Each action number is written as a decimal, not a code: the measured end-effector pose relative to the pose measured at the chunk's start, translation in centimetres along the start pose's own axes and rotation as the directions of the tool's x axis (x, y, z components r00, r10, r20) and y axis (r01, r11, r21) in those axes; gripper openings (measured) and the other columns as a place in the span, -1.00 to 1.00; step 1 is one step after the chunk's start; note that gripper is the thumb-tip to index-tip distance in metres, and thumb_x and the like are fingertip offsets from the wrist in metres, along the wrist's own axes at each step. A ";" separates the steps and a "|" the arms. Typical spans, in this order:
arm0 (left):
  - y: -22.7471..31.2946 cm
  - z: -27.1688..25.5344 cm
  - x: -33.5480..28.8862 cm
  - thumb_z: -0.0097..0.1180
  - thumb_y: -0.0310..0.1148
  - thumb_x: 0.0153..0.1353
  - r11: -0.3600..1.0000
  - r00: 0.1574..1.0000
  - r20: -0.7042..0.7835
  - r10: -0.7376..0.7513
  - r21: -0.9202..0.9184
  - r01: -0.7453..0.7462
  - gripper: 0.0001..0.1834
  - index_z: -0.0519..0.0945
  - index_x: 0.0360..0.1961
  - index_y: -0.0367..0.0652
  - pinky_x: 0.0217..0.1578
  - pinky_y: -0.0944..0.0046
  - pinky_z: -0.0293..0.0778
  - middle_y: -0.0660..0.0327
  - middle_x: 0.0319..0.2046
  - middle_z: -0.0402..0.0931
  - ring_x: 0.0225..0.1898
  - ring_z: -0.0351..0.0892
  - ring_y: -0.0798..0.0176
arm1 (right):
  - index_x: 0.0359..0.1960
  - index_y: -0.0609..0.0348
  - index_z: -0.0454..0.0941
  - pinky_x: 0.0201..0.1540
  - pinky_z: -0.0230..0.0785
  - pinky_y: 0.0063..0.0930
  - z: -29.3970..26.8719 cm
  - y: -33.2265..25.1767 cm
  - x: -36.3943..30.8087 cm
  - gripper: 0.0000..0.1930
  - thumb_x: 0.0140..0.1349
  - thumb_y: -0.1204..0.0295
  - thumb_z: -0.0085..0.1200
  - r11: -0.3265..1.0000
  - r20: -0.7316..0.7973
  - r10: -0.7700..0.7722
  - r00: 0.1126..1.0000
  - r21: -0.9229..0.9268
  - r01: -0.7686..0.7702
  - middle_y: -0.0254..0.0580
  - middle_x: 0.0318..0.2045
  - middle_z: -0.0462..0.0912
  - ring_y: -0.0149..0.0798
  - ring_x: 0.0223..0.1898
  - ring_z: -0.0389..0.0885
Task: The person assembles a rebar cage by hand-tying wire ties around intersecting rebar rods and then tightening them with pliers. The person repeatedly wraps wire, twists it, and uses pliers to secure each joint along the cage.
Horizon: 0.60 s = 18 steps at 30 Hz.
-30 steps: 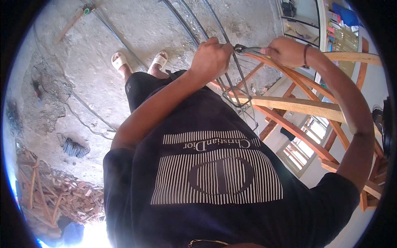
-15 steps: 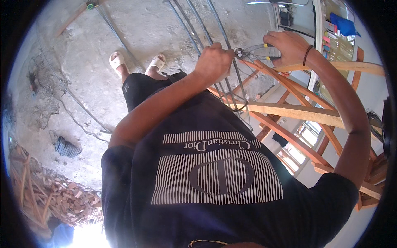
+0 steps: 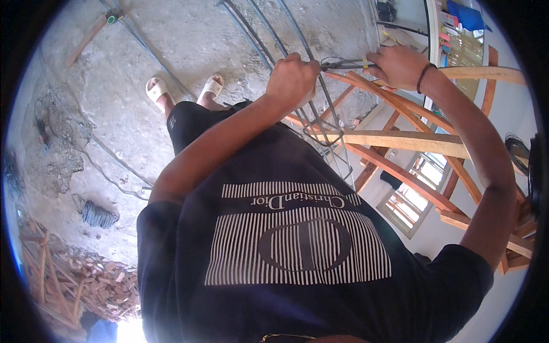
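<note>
My right hand (image 3: pixel 400 67) is wrapped round the handles of a pair of pincers (image 3: pixel 350 64). The handles lie close together, and the jaws reach the outer bar of a long steel rebar cage (image 3: pixel 297 31), right beside my left fist. My left hand (image 3: pixel 291 80) is closed on the rebar, its fingers curled and the back of the hand toward me. Whether a tie wire sits in those fingers is hidden. Below my hands the bars run down through a stirrup (image 3: pixel 325 143).
Crossed wooden beams (image 3: pixel 406 140) support the cage on the right. A coil of wire (image 3: pixel 98 214) and broken brick rubble (image 3: pixel 108 280) lie on the rough concrete floor (image 3: pixel 114 131) at left. More bars (image 3: pixel 151 48) extend beyond my feet. Another wire coil (image 3: pixel 517 153) hangs far right.
The pincers' handles have come together from a wide spread. My right hand has turned slightly with them. My left fist stays at the bars, and the view has shifted a little.
</note>
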<state>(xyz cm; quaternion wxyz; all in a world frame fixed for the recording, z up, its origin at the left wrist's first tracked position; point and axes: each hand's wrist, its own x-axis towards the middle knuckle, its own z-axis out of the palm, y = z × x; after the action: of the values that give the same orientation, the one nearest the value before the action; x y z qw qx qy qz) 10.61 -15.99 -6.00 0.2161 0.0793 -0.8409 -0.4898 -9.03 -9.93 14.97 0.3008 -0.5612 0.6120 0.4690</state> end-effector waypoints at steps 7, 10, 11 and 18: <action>-0.6 -0.9 -0.3 0.21 -0.42 0.08 0.997 0.997 0.071 -0.031 -0.069 0.036 -0.88 0.65 -0.38 -0.23 -0.32 -0.02 0.61 -0.03 -0.52 0.62 -0.35 0.67 -0.09 | -0.37 0.44 0.58 -0.58 0.67 -0.25 -2.3 2.2 3.2 -0.35 0.34 -0.12 0.16 0.445 0.733 -0.188 0.653 0.657 -0.609 -0.11 -0.61 0.60 -0.17 -0.67 0.66; -1.2 -1.0 -0.3 0.32 -0.36 0.14 0.995 0.984 0.159 -0.076 -0.052 0.085 -0.81 0.66 -0.25 -0.22 -0.28 -0.07 0.58 -0.06 -0.49 0.60 -0.33 0.66 -0.13 | -0.48 0.37 0.55 -0.65 0.60 -0.30 -2.7 1.8 3.6 -0.48 0.24 0.04 0.33 0.714 0.616 -0.200 0.762 0.624 -0.318 -0.09 -0.58 0.66 -0.24 -0.68 0.65; -1.4 -1.1 -0.3 0.32 -0.36 0.14 0.995 0.981 0.179 -0.075 -0.048 0.085 -0.79 0.66 -0.24 -0.22 -0.27 -0.08 0.58 -0.06 -0.49 0.60 -0.32 0.67 -0.14 | -0.34 0.33 0.56 -0.54 0.61 -0.13 -3.0 1.7 3.5 -0.59 0.02 0.24 0.47 0.745 0.575 -0.157 0.803 0.603 -0.286 -0.17 -0.62 0.62 -0.12 -0.60 0.69; -1.2 -1.0 0.4 0.17 -0.46 0.09 0.996 0.991 0.132 0.026 -0.090 -0.014 -0.87 0.61 -0.33 -0.26 -0.29 -0.03 0.63 -0.08 -0.51 0.62 -0.34 0.70 -0.12 | 0.24 -0.01 0.47 0.14 0.41 -0.07 -2.5 0.5 0.4 -0.30 0.00 0.27 0.44 0.968 -0.282 -0.108 0.953 -0.248 0.037 -0.23 0.01 0.59 -0.16 0.14 0.55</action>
<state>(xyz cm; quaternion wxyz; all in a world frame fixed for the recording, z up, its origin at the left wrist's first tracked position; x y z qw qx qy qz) 10.62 -17.54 -6.50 0.1679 0.0282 -0.8314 -0.5289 -9.18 -12.43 15.72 0.1537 -0.6790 0.5674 0.4398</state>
